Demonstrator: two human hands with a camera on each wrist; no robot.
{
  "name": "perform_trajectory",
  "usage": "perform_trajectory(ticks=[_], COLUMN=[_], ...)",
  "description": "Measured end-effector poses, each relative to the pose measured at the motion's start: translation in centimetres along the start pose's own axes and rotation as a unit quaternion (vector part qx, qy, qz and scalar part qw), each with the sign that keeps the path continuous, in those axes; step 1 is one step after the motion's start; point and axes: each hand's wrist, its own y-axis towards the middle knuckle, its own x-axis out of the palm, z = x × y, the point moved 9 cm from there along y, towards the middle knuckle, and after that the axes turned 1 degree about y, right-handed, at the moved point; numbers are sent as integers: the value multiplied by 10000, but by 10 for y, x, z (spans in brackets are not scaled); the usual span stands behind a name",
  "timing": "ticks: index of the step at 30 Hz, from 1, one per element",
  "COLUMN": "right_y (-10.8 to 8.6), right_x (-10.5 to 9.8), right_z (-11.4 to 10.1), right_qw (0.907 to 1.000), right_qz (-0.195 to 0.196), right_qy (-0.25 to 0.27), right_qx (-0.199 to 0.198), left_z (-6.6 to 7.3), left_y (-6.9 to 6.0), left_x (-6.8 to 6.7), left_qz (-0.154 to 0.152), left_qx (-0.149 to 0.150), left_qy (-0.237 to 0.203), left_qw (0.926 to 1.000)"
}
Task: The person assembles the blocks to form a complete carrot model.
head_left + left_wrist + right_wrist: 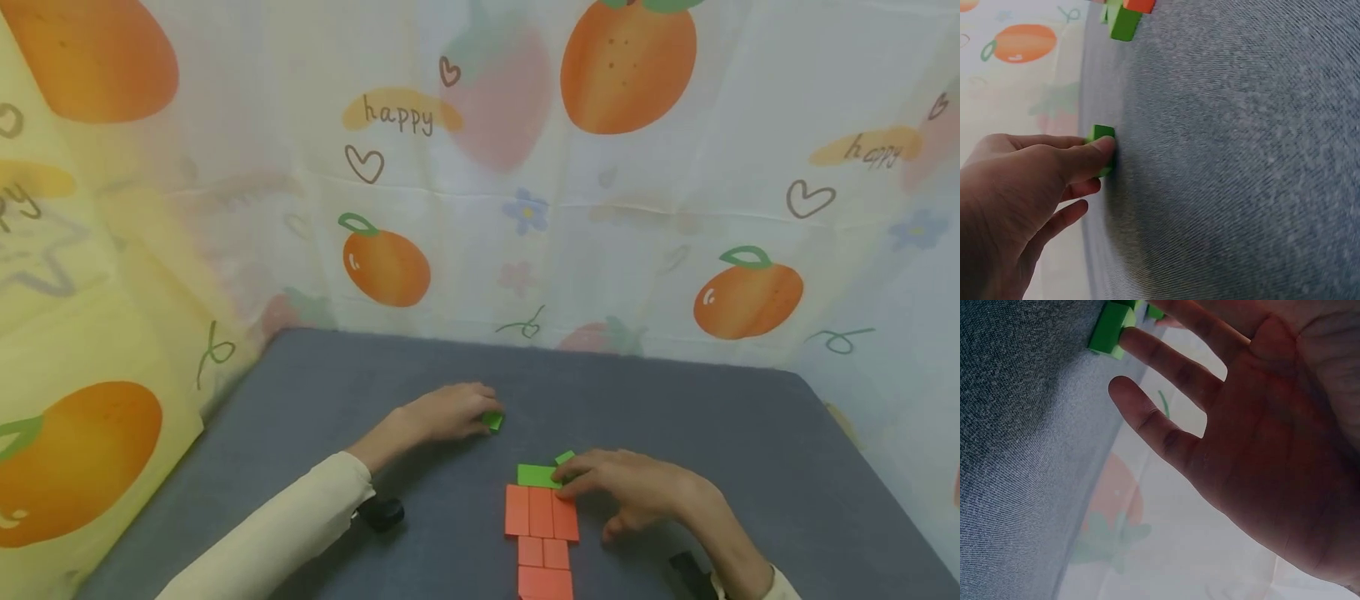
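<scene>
In the head view my left hand (453,412) pinches a small green block (493,420) between thumb and fingers. The left wrist view shows that green block (1104,132) at the grey cloth's surface. My right hand (637,487) reaches over the end of a row of blocks, its fingers extended and spread. Fingertips touch or hover over a flat green block (534,476); contact is partly hidden. Behind them a smaller green block (565,457) sits tilted. Seen from the right wrist, one fingertip meets a green block (1107,330), and the palm holds nothing.
Red-orange blocks (541,512) lie side by side below the green one, continuing down past the frame's bottom edge. Grey cloth (360,367) covers the table. A fruit-printed curtain (637,183) hangs along its back and sides.
</scene>
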Motion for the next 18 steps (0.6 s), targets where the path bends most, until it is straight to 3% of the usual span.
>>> perform_trajectory(ticks=[4,10,18], right_y=[1,0,1], right_x=[-1,-2,-2], right_z=[-1,0,-2], right_qw=[9999,9999,10000], right_qz=[33,42,14], right_qy=[-102,-108,-80], right_qx=[-69,-40,-56], left_z=[6,27,50], left_y=[-4,-3,2], left_x=[-7,-11,-1], left_qz=[72,116,-68], left_qx=[167,755,1148], left_qy=[-91,-317,-138], left_qw=[9998,9966,9933])
